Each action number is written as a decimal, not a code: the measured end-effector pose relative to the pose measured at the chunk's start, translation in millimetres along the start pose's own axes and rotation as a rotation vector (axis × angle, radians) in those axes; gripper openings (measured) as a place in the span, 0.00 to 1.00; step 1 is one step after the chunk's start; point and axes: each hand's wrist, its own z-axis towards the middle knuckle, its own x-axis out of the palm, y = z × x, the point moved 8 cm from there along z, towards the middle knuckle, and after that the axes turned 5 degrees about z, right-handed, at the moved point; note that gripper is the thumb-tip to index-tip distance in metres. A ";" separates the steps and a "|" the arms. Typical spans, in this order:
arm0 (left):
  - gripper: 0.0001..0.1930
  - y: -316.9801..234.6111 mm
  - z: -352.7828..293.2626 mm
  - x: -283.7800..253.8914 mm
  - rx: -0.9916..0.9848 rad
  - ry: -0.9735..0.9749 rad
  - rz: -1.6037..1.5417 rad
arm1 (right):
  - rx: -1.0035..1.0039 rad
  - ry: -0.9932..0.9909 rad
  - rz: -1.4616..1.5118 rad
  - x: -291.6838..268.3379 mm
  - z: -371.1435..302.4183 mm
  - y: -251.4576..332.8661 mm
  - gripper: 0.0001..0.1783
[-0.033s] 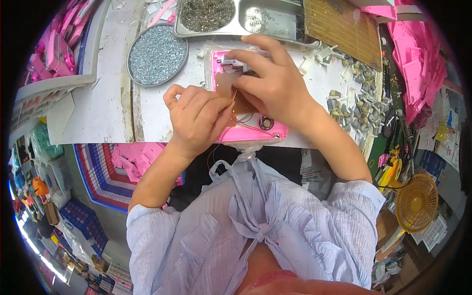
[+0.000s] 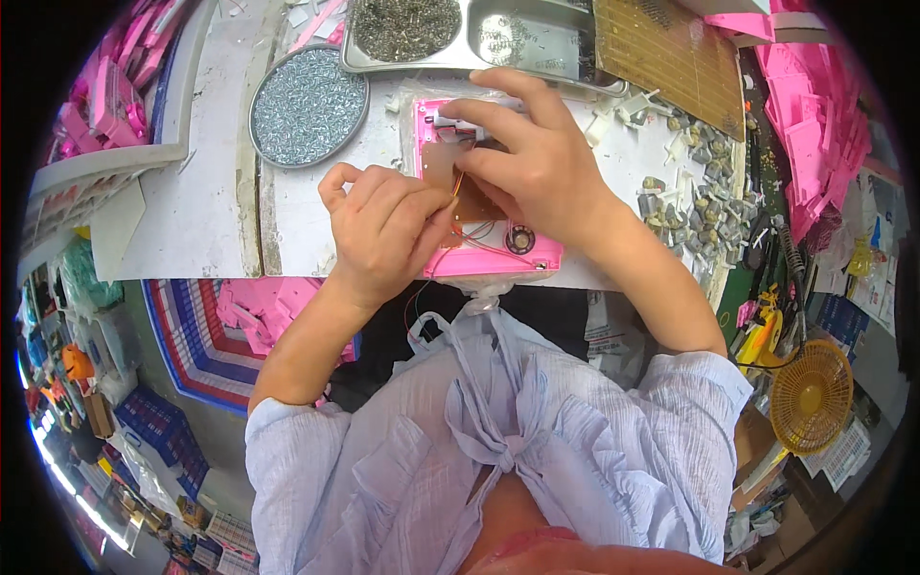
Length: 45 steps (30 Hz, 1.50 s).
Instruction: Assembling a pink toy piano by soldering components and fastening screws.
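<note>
A pink plastic housing (image 2: 484, 262) lies on the white bench, with a flat brown board (image 2: 439, 161) inside it. My left hand (image 2: 388, 225) is closed at the housing's left side, its fingertips pinching thin orange-yellow wires (image 2: 458, 184). Over the housing's right side, my right hand (image 2: 546, 163) has its fingers spread. Its index fingertip reaches a small grey-white part at the far end, and its thumb rests by the board near the wires. A round black speaker (image 2: 520, 239) sits in the near right corner, beside loose thin wires. My right palm hides part of the board.
Beyond my left hand stands a round tray of screws (image 2: 309, 105). A metal compartment tray (image 2: 460, 59) holds small metal pieces at the back. Several small motors with white parts (image 2: 695, 196) lie to the right. Pink parts (image 2: 810, 125) are heaped farther right, near a yellow fan (image 2: 812, 395).
</note>
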 end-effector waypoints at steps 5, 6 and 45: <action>0.12 14.4 1.2 -7.0 -0.029 0.043 0.005 | -0.033 -0.053 0.008 -4.3 -1.8 -1.0 0.14; 0.12 16.4 1.2 -7.2 -0.032 0.050 0.009 | -0.035 -0.058 0.006 -4.7 -2.0 -0.8 0.14; 0.07 7.9 38.7 59.1 -0.465 0.274 -0.600 | 0.371 -0.328 0.338 -44.7 -61.3 -27.6 0.07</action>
